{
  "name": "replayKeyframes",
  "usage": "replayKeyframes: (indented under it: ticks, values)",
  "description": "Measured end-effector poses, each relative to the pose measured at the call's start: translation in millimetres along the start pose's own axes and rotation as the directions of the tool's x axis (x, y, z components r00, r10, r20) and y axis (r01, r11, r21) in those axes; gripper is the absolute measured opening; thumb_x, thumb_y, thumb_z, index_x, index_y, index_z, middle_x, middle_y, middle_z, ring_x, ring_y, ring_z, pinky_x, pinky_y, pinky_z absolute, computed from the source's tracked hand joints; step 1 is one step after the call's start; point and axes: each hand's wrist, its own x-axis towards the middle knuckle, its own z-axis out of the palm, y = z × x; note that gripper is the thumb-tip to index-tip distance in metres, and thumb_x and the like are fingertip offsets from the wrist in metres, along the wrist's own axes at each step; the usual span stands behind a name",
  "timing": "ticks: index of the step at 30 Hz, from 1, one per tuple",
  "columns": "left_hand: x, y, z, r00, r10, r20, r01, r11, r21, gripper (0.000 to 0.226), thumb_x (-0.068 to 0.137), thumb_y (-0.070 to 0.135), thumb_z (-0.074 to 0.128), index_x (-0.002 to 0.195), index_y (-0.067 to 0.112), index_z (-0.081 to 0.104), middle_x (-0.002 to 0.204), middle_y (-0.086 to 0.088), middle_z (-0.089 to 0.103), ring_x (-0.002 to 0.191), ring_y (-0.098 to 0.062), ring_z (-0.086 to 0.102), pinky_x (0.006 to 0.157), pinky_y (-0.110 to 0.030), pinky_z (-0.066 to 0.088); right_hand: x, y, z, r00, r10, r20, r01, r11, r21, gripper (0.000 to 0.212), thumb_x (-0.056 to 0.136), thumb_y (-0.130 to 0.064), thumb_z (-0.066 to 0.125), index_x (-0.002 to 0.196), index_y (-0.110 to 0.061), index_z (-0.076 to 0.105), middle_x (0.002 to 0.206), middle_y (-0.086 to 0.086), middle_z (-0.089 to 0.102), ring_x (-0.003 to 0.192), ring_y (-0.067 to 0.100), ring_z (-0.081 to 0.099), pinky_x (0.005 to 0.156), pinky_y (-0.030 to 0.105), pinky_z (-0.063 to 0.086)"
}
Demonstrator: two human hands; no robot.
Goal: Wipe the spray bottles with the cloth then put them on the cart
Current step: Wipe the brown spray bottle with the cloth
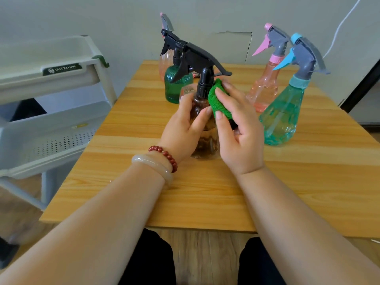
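A brown clear spray bottle with a black trigger head stands on the wooden table in the middle of the view. My left hand grips its body from the left. My right hand holds a folded green cloth against the bottle's right shoulder, just below the black neck. Behind it stand a green bottle with a black head and a pale pink bottle. To the right are a pink bottle and a teal bottle. The white cart is at the left.
The cart has an upper tray and a perforated lower tray, both beside the table's left edge. A white cable hangs on the wall at the back right. My knees show under the table's near edge.
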Motion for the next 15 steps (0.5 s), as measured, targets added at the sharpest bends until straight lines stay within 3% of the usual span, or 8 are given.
replayKeyframes:
  ticks: [5, 8, 11, 13, 15]
  values:
    - [-3.0, -0.1, 1.1, 0.999, 0.007, -0.046, -0.007, 1.000, -0.005, 0.018, 0.102, 0.031, 0.050, 0.120, 0.029, 0.051, 0.112, 0.010, 0.056, 0.101, 0.001, 0.056, 0.084, -0.008, 0.044, 3.4, 2.3, 5.2, 0.980, 0.191, 0.063, -0.196, 0.976, 0.094, 0.042, 0.098, -0.018, 0.048, 0.137, -0.004, 0.052, 0.144, 0.010, 0.051, 0.138, 0.019, 0.042, 0.116, 0.031, 0.031]
    - [-2.6, -3.9, 3.5, 0.998, 0.021, -0.056, -0.020, 1.000, 0.008, 0.011, 0.103, 0.030, 0.049, 0.111, 0.025, 0.055, 0.108, 0.007, 0.050, 0.098, 0.003, 0.050, 0.085, -0.005, 0.038, 1.1, -1.2, -1.5, 0.994, 0.102, 0.025, -0.104, 0.992, 0.075, 0.036, 0.099, -0.013, 0.045, 0.129, 0.001, 0.058, 0.140, 0.014, 0.052, 0.135, 0.023, 0.046, 0.114, 0.030, 0.034]
    - [-3.5, -3.7, 5.6, 0.996, 0.074, -0.040, -0.072, 0.997, 0.031, 0.029, 0.100, 0.035, 0.043, 0.121, 0.018, 0.056, 0.101, 0.015, 0.048, 0.093, 0.010, 0.046, 0.084, -0.005, 0.036, -1.2, -4.7, -5.7, 0.999, -0.002, -0.035, 0.004, 0.999, 0.040, 0.032, 0.096, -0.005, 0.049, 0.125, 0.000, 0.059, 0.136, 0.009, 0.051, 0.132, 0.024, 0.048, 0.113, 0.031, 0.034]
    - [-4.2, -4.2, 6.0, 0.996, 0.082, -0.033, -0.081, 0.996, 0.033, 0.042, 0.100, 0.036, 0.042, 0.135, 0.014, 0.048, 0.111, 0.013, 0.053, 0.103, 0.007, 0.050, 0.088, -0.007, 0.038, -0.3, -6.8, -2.2, 0.994, 0.099, -0.054, -0.092, 0.988, 0.120, 0.039, 0.092, -0.005, 0.052, 0.132, -0.006, 0.052, 0.138, 0.007, 0.051, 0.134, 0.024, 0.047, 0.115, 0.040, 0.035]
    - [-5.0, -3.6, 6.4, 0.998, 0.067, -0.019, -0.066, 0.998, 0.010, 0.043, 0.103, 0.031, 0.043, 0.143, 0.016, 0.038, 0.113, 0.013, 0.056, 0.101, -0.003, 0.057, 0.082, -0.008, 0.043, 2.9, -9.9, -0.3, 0.943, 0.333, -0.016, -0.318, 0.913, 0.255, 0.045, 0.090, -0.011, 0.053, 0.135, -0.008, 0.049, 0.137, 0.004, 0.054, 0.131, 0.015, 0.049, 0.112, 0.036, 0.038]
